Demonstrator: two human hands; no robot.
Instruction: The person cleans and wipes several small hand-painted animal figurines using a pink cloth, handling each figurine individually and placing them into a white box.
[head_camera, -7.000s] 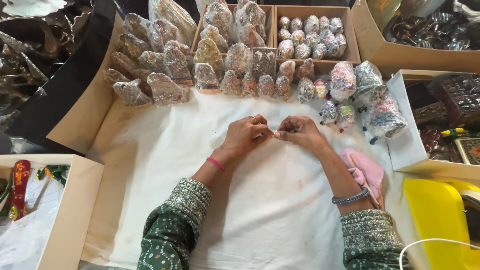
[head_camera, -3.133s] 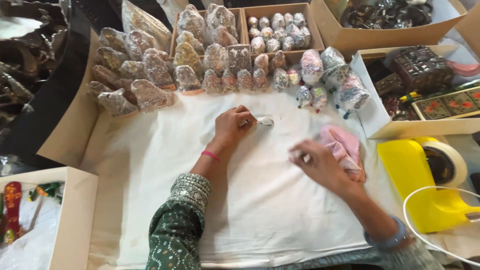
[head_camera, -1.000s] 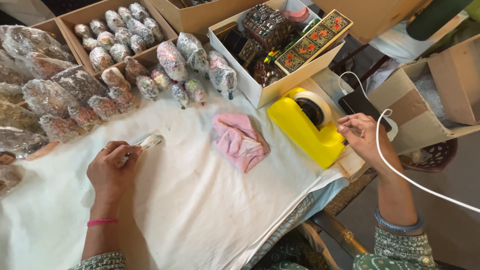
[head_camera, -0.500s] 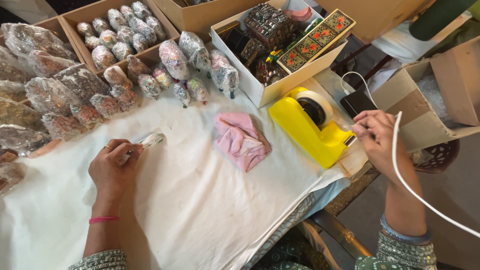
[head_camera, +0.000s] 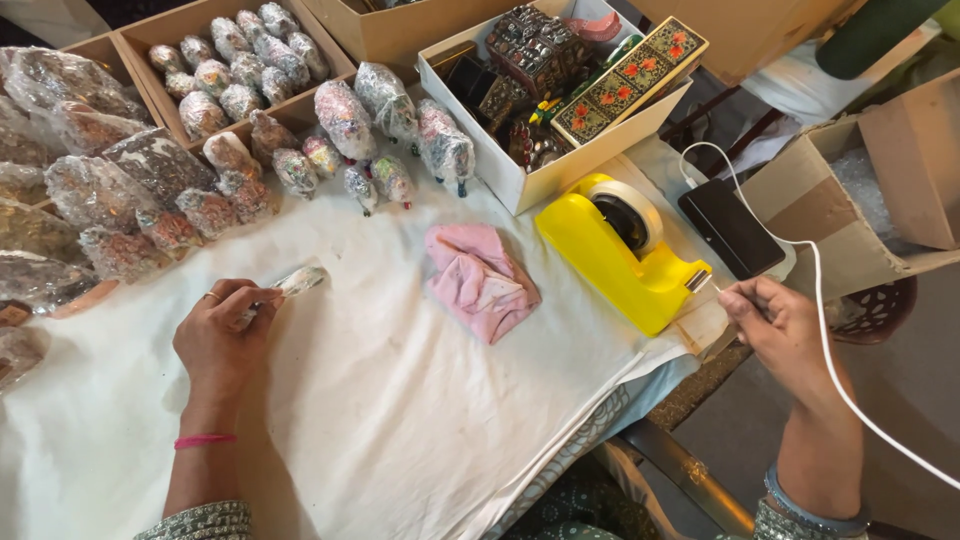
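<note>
Two hands are working apart on a white cloth (head_camera: 380, 400), one at each side.

The left hand (head_camera: 222, 335), at 9 o'clock, is resting on the cloth and pinching a small wrapped piece (head_camera: 298, 281). The right hand (head_camera: 775, 322), at 3 o'clock, is closing its fingers on a strip of tape at the yellow tape dispenser (head_camera: 620, 250). A pink cloth (head_camera: 480, 280) is lying between them. At 12 o'clock a white box (head_camera: 520, 175) is holding decorated boxes, and wrapped figures (head_camera: 385, 125) are standing beside it.
</note>
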